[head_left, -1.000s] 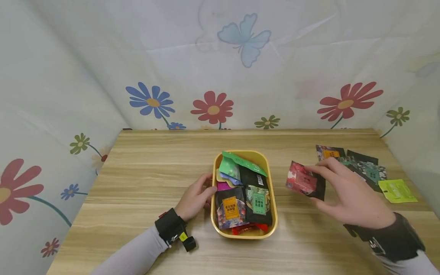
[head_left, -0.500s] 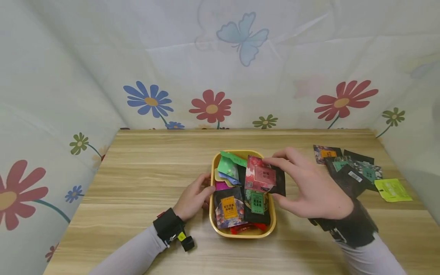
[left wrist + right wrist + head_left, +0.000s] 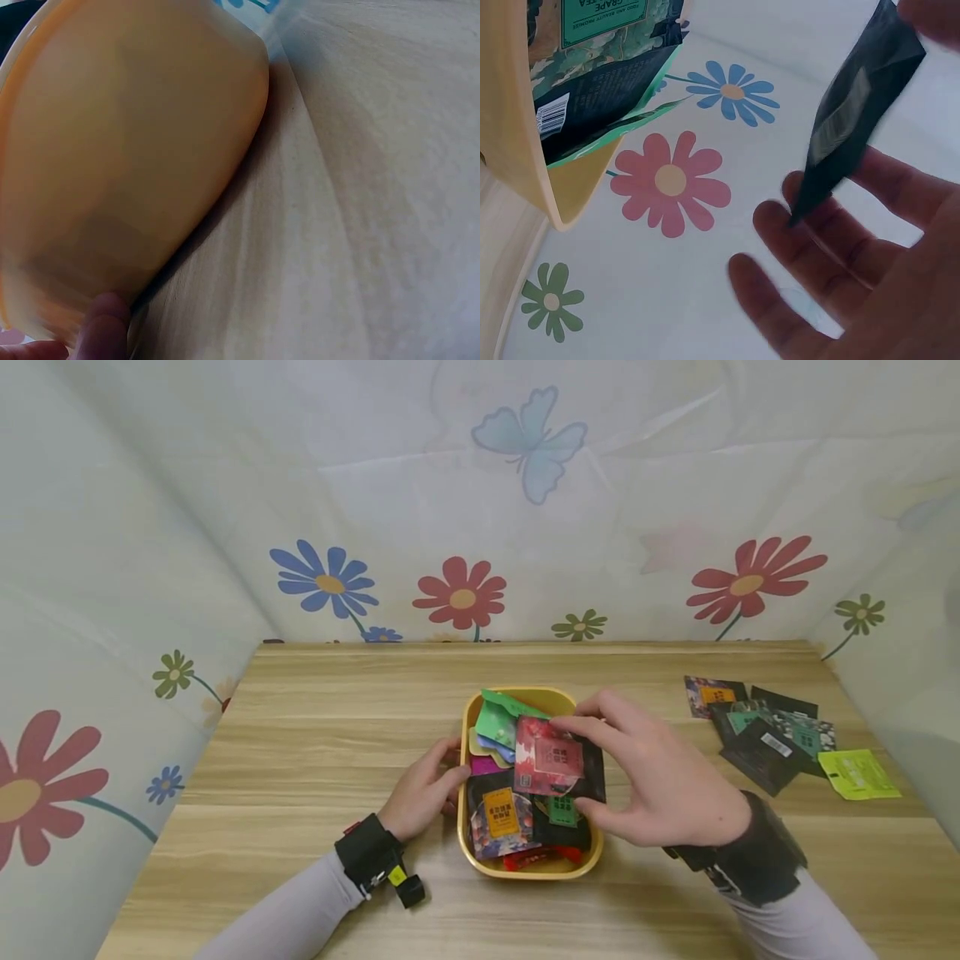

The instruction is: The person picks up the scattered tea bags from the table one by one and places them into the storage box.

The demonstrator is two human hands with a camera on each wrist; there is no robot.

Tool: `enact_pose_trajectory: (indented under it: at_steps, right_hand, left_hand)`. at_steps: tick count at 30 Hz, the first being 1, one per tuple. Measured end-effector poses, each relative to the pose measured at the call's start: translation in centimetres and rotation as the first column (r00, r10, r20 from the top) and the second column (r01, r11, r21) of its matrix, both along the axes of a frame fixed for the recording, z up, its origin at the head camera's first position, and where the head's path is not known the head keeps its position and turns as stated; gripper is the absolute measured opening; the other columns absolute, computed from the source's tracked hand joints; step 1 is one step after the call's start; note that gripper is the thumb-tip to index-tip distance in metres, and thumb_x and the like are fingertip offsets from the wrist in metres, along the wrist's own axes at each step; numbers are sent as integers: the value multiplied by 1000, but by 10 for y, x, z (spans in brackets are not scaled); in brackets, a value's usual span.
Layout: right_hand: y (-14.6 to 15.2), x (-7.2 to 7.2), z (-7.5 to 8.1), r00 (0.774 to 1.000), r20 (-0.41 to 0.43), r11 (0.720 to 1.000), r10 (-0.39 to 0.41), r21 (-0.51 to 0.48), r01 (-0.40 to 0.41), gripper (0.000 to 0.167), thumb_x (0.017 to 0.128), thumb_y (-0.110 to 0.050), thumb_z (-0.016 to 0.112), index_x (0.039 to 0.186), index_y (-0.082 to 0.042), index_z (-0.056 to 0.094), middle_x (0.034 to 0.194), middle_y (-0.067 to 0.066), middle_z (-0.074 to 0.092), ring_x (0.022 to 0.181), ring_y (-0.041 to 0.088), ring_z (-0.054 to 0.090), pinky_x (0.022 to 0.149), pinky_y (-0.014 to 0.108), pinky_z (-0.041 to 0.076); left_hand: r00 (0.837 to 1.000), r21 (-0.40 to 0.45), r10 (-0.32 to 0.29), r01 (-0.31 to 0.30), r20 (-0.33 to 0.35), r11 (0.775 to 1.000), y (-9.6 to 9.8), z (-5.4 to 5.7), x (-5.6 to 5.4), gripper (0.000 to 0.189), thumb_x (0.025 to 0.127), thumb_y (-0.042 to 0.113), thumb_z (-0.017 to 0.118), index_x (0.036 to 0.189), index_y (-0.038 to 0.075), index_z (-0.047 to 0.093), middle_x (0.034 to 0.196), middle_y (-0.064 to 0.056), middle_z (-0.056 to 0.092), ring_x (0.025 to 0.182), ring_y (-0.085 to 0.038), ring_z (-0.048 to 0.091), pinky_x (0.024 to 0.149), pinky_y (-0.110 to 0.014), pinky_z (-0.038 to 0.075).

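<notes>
A yellow rectangular tub stands mid-table, filled with tea sachets. My right hand pinches a red-and-black tea sachet between thumb and fingers, over the tub's right half. The right wrist view shows that sachet from its dark side, tilted and apart from the tub's wall. My left hand rests against the tub's left side, thumb at the rim; its fingers touch the outer wall in the left wrist view. Below the held sachet lie a dark sachet with an orange label and a green-labelled one, partly hidden.
To the right, several dark sachets lie overlapping on the wooden table, with a lime-yellow packet beside them. A green sachet leans up at the tub's back. A flower-printed curtain borders the table.
My right hand has carried the red-and-black sachet leftward from near the right pile to over the tub, then slightly lower and nearer. The left hand stays at the tub.
</notes>
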State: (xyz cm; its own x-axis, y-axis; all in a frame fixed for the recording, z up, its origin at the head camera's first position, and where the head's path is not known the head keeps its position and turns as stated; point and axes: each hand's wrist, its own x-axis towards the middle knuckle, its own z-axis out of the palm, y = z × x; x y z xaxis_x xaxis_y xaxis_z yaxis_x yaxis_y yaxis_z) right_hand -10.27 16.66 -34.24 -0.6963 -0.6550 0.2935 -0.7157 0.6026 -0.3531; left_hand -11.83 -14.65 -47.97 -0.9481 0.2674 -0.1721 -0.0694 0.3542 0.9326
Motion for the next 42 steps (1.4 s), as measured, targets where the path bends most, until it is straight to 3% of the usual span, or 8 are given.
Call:
enact_pose_trajectory:
  at_steps: [6, 15, 21, 24, 29, 35, 42]
  right_hand:
    - [2, -1, -3, 999, 37, 999, -8, 38, 6, 115, 72, -57, 89, 164, -31, 25, 169, 5, 28, 146, 30, 43, 109, 64, 49]
    - [18, -13, -6, 999, 30, 999, -43, 16, 43, 112, 75, -52, 90, 164, -29, 27, 167, 8, 30, 143, 35, 46, 107, 65, 50]
    - [44, -38, -19, 988, 20, 987, -150, 55, 149, 103, 77, -47, 89, 161, -20, 36, 163, 14, 36, 141, 39, 48, 105, 65, 51]
    - [63, -52, -27, 965, 40, 959, -259, 133, 252, 99, 80, -50, 86, 159, -13, 39, 161, 18, 39, 143, 43, 44, 109, 69, 44]
    - [96, -69, -40, 906, 77, 877, -416, 297, 378, 101, 82, -59, 80, 156, -3, 40, 155, 28, 41, 139, 50, 43, 108, 74, 41]
    - [131, -81, -56, 860, 146, 846, -489, 317, 428, 102, 82, -64, 77, 154, -1, 42, 150, 30, 44, 134, 50, 46, 106, 73, 43]
    - [165, -81, -78, 818, 191, 802, -543, 407, 438, 103, 84, -66, 73, 150, 7, 42, 144, 40, 43, 130, 59, 45, 101, 76, 44]
  left_hand:
    - [1000, 13, -2, 2, 6, 1000, 0, 1, 0, 48, 104, 32, 58, 150, 21, 48, 133, -13, 61, 73, -19, 70, 62, -35, 63]
    - [1000, 11, -5, 5, 17, 1000, 0, 4, -1, 49, 104, 33, 57, 151, 21, 48, 135, -13, 61, 74, -19, 70, 64, -36, 63]
    - [1000, 15, -1, 1, 19, 1000, 1, 5, -2, 49, 104, 32, 57, 151, 19, 48, 135, -14, 61, 73, -19, 70, 62, -35, 63]
    - [1000, 13, -1, 1, 21, 1000, 1, 5, -2, 48, 104, 31, 57, 150, 19, 48, 133, -14, 61, 73, -19, 71, 62, -35, 63]
    - [1000, 12, -2, 2, 29, 1000, 1, 6, -2, 48, 105, 31, 56, 151, 20, 48, 133, -14, 61, 74, -20, 71, 63, -35, 63]
    - [999, 19, 4, -5, 35, 1000, 2, 8, -2, 47, 105, 32, 56, 150, 21, 48, 133, -13, 61, 74, -21, 71, 62, -36, 64]
    - [999, 6, 3, -3, 32, 1000, 2, 8, -3, 47, 105, 30, 56, 150, 21, 48, 133, -13, 61, 73, -20, 70, 63, -35, 63]
